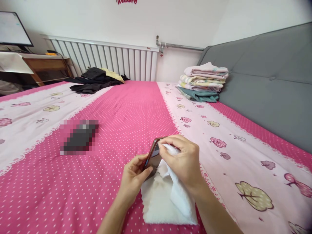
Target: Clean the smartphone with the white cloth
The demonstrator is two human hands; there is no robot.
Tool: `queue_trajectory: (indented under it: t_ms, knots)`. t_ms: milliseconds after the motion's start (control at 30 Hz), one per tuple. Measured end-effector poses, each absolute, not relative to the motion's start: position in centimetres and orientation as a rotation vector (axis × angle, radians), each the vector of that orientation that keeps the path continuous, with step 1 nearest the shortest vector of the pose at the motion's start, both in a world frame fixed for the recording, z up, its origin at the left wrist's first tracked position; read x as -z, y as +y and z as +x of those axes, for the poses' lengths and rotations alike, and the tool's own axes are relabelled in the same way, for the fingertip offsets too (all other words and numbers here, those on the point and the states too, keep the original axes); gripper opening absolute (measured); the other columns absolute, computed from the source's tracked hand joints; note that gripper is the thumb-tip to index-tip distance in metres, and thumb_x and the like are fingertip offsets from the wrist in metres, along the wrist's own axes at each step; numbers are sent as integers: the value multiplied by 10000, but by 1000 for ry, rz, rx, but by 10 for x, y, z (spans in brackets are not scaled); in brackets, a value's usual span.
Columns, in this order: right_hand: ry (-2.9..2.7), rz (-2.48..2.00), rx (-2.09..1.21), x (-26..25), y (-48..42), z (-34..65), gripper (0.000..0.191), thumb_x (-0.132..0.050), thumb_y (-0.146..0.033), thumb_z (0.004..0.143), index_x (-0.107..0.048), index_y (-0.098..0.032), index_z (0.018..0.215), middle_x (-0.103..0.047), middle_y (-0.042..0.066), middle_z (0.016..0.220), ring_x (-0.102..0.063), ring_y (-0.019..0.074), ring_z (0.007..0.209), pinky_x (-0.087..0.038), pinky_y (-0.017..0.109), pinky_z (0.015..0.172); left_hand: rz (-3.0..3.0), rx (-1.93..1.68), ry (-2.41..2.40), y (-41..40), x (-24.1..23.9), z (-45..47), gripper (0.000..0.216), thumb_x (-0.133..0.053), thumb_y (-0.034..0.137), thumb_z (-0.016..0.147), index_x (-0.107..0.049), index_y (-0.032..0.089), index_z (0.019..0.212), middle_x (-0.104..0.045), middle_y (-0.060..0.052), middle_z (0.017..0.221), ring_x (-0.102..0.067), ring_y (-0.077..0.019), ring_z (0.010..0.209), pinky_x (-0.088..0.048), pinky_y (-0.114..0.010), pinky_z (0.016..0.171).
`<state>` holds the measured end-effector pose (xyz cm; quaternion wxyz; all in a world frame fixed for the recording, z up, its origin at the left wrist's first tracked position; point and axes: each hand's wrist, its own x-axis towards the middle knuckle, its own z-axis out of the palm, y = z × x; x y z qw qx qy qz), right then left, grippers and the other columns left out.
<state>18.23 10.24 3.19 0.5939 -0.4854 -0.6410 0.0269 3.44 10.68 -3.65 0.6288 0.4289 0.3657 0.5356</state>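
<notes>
My left hand [135,174] grips the lower part of a phone case [153,161], which has a brown rim and is held tilted above the bed. A white cloth [170,208] is pinched in my right hand [184,156], whose fingertips press it against the case's upper corner, by the camera area. The rest of the cloth hangs below onto the pink sheet. Part of the case is hidden behind the fingers and cloth. Off to the left on the bed lies a dark, flat object [80,137], pixelated so that its kind cannot be told.
Dark and yellow clothes [97,79] lie at the bed's far left. A folded fabric stack [203,81] sits near the grey headboard [268,78]. Behind the bed are a white radiator [109,58] and a pipe [182,46]. A monitor [13,29] stands on a desk [46,65].
</notes>
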Motion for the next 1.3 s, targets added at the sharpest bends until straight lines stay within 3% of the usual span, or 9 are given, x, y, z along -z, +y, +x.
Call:
queue_trajectory:
  t_ms: [767, 1300]
  knots:
    - [-1696, -1208, -207, -4, 106, 159, 148, -617, -120, 743, -722, -218, 780, -687, 15, 777, -646, 141, 682, -515, 251, 662, 887, -1293, 796, 114, 44, 28, 342, -797, 174, 605, -653, 188, 915, -717, -50, 996, -650, -153, 941, -504, -224, 783]
    - [-1632, -1329, -68, -7, 112, 169, 154, -598, -105, 716, -705, -214, 719, -698, 5, 752, -645, 149, 652, -494, 260, 632, 835, -1289, 759, 114, 42, 30, 341, -792, 134, 605, -666, 223, 909, -715, 6, 955, -650, -105, 845, -516, -198, 744]
